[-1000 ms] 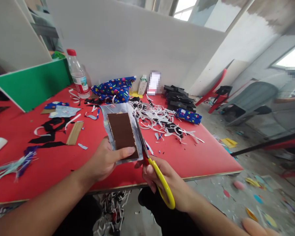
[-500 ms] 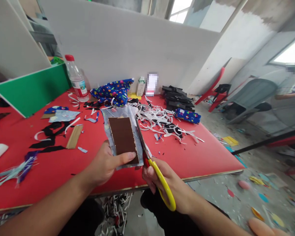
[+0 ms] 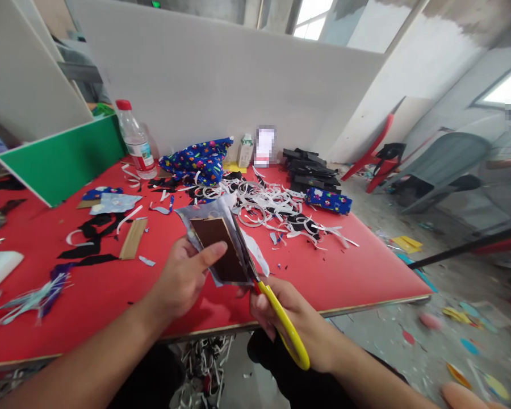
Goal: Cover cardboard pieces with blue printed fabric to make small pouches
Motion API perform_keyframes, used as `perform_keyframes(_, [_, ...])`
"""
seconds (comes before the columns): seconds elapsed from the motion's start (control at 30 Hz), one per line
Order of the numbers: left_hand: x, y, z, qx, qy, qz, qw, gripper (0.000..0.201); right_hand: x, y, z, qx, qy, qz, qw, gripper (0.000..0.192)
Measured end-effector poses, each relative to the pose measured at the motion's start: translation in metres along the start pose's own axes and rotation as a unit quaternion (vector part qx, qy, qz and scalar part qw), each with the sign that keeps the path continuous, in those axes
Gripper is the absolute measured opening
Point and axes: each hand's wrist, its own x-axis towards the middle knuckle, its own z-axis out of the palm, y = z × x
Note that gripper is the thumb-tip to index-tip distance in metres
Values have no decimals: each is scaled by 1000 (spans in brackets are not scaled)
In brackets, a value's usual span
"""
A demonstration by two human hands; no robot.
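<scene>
My left hand (image 3: 182,278) grips a brown card piece backed with pale grey fabric (image 3: 219,244), thumb pressed on its brown face, above the red table (image 3: 323,272). My right hand (image 3: 289,318) holds yellow-handled scissors (image 3: 281,318); their blades run up along the right edge of the piece. A thin pale strip (image 3: 258,253) hangs loose just right of the blades.
White and black offcut strips (image 3: 276,210) litter the table's middle. Behind stand a water bottle (image 3: 135,139), blue patterned fabric (image 3: 198,159), a small carton (image 3: 246,150) and a stack of black pieces (image 3: 309,167). A green board (image 3: 63,156) lies left. Chairs (image 3: 434,170) stand right.
The scissors have moved further up the piece's right edge and a thin strip has come away. My left hand has tilted the piece, its thumb higher on the brown face.
</scene>
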Motion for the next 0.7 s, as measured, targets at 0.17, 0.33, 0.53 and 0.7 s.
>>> perform_keyframes(0.17, [0, 11, 10, -61, 65, -40, 995, 31, 1, 3, 1, -8, -2, -41, 999, 61])
perform_keyframes(0.33, [-2, 10, 12, -91, 68, -30, 993, 32, 2, 7, 7, -10, -3, -36, 999, 63])
perform_keyframes(0.53, [-4, 10, 15, -85, 79, -25, 993, 29, 5, 10, 13, 5, 4, -26, 1000, 63])
perform_keyframes(0.7, [-6, 13, 14, -51, 82, -30, 995, 27, 4, 7, 9, 13, 8, -2, 1000, 65])
